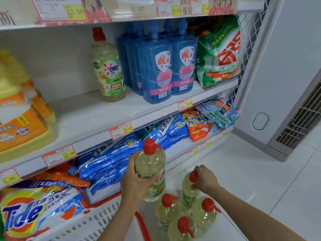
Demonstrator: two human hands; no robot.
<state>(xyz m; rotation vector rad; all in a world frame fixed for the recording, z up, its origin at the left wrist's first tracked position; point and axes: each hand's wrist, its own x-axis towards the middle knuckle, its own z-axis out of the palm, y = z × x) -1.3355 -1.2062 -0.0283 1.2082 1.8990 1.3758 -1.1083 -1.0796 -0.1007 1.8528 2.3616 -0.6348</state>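
White store shelves (pixel 90 119) stand beside a white cabinet (pixel 281 70) on pale floor tiles (pixel 260 180).

1. Bright, even indoor light; shadows are soft and faint.
2. Glare glints on the shiny blue plastic detergent bags (pixel 107 164).
3. Wide-angle bending curves the white metal shelf edges (pixel 97 129); the top price labels (pixel 59 9) blur.

shop | price tags (pixel 120 130) on shelves (pixel 97 119) | detergent stock (pixel 157 66)

Held bottle (pixel 150 164): clear glossy plastic; red cap (pixel 149 147) smooth plastic. Blue bags (pixel 107 162): shiny film. Floor (pixel 251 171): glossy tile.
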